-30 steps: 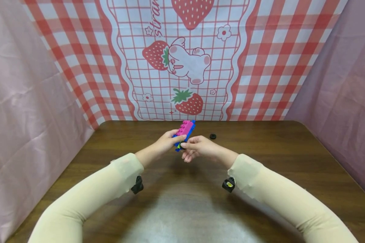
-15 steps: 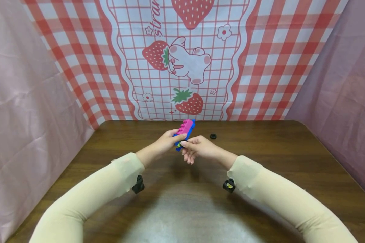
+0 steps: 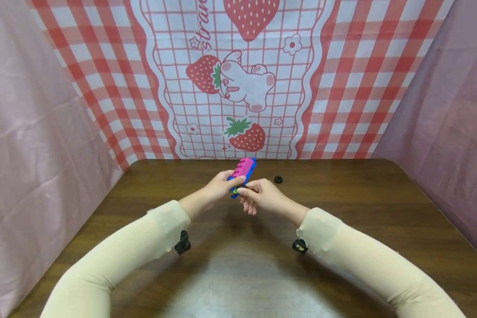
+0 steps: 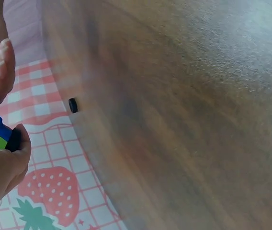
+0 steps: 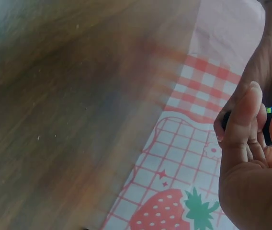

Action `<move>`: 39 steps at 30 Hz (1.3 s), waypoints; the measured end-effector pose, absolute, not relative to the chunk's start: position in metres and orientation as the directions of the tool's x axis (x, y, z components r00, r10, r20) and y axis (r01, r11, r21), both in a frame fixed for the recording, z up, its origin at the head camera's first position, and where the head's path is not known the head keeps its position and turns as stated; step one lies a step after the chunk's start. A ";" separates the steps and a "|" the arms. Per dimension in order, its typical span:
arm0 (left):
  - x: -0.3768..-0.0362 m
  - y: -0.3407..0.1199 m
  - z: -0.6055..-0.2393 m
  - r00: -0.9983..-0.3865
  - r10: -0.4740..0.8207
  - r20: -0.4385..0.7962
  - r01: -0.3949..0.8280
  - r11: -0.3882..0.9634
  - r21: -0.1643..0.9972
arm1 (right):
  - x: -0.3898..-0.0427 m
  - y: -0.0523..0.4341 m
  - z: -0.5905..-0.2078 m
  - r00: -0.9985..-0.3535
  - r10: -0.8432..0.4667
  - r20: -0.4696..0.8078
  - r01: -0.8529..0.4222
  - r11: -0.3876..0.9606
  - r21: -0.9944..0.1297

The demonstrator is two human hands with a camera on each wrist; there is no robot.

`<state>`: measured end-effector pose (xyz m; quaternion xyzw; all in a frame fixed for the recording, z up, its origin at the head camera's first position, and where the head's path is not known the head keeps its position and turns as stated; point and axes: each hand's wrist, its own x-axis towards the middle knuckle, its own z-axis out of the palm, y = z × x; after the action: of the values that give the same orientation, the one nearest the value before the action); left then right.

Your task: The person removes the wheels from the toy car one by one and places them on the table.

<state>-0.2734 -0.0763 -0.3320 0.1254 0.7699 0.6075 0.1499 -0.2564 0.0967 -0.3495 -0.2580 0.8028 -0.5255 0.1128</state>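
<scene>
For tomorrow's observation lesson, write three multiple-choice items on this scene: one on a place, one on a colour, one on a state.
1. Where does the loose black wheel lie?
A. on the table, right of the hands
B. on a sleeve
C. under the block

2. What colour tops the toy block?
A. yellow
B. pink
C. white

3. What is the left hand doing?
A. lying flat on the table
B. hanging idle
C. gripping the block

Answers: 1 A, it lies alone on the wooden table. 2 B, pink studs sit on blue. 3 C, its fingers curl round it, while the right hand pinches a small black part at its lower end.
</scene>
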 end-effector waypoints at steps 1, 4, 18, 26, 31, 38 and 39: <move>-0.274 -0.076 -0.331 -0.924 0.376 -0.073 0.018 0.233 0.972 | -0.256 0.097 -0.350 -0.844 -0.525 0.105 -0.310 0.319 -0.896; -0.276 -0.074 -0.329 -0.922 0.383 -0.063 0.032 0.237 0.971 | -0.254 0.097 -0.346 -0.850 -0.506 0.148 -0.350 0.333 -0.875; -0.275 -0.074 -0.327 -0.922 0.381 -0.069 0.038 0.269 0.962 | -0.248 0.091 -0.332 -0.799 -0.580 0.158 -0.447 0.398 -0.801; -0.278 -0.075 -0.327 -0.918 0.383 -0.108 0.018 0.311 0.950 | -0.250 0.099 -0.329 -0.874 -0.474 0.111 -0.292 0.329 -0.898; -0.277 -0.077 -0.330 -0.920 0.375 -0.115 0.002 0.298 0.955 | -0.255 0.103 -0.324 -0.898 -0.425 0.115 -0.224 0.217 -0.950; -0.278 -0.079 -0.332 -0.922 0.375 -0.100 0.014 0.290 0.957 | -0.260 0.113 -0.320 -0.923 -0.377 0.069 -0.143 0.172 -0.975; -0.278 -0.079 -0.332 -0.921 0.375 -0.103 0.014 0.297 0.955 | -0.260 0.115 -0.320 -0.928 -0.368 0.067 -0.137 0.168 -0.976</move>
<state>-0.2781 -0.0787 -0.3325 0.1230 0.7902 0.5799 0.1553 -0.2602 0.1147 -0.3204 -0.1665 0.7585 -0.6233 0.0923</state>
